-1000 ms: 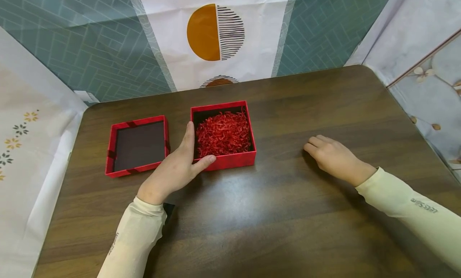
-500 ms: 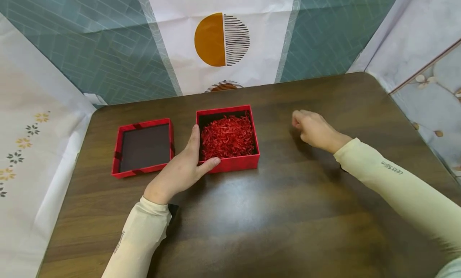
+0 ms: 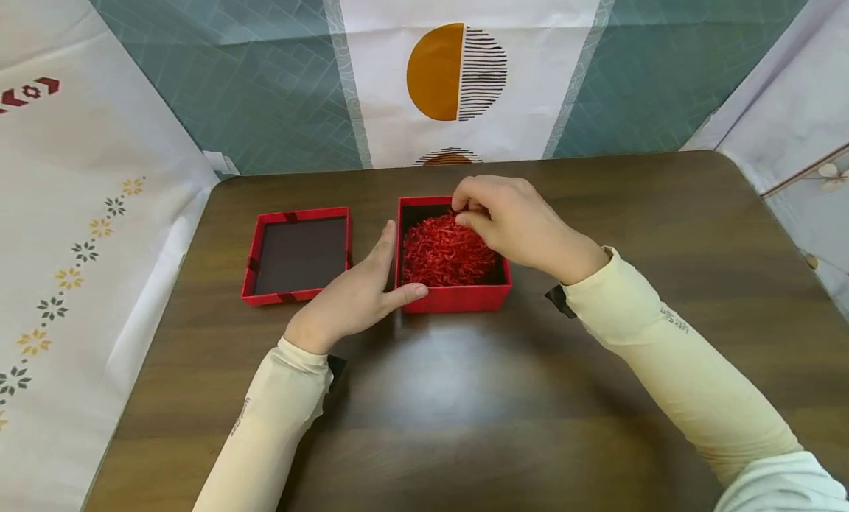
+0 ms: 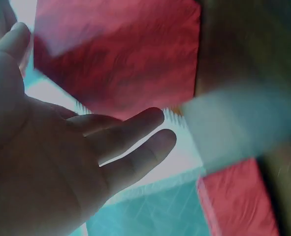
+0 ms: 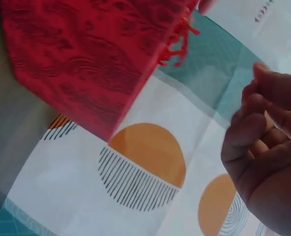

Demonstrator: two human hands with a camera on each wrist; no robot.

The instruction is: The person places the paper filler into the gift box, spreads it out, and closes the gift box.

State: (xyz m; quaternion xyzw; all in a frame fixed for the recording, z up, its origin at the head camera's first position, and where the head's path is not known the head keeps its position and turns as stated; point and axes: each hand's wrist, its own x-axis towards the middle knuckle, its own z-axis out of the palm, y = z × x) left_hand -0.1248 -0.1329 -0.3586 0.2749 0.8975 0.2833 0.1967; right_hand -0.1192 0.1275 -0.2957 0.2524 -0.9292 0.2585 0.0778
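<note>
An open red box (image 3: 456, 298) stands on the table, filled with red shredded paper (image 3: 447, 254). My left hand (image 3: 354, 298) lies along its left side and front left corner, fingers and thumb straight and spread; the left wrist view shows these fingers (image 4: 135, 142) straight beside the red box wall. Over the box's back right corner is my right hand (image 3: 520, 221), its fingers curled and thumb near the forefinger. In the right wrist view the curled fingers (image 5: 253, 118) show no thing between them. A few paper strands (image 5: 177, 44) stick out over the rim there.
Left of the box lies a shallow red lid (image 3: 298, 297), inner dark side up. The brown wooden table (image 3: 431, 438) meets a patterned backdrop (image 3: 434, 4) at the back and white sheets at the sides.
My right hand has moved left from the right part of the table to above the box's back right corner. The left hand has stayed at the box. The head view has shifted.
</note>
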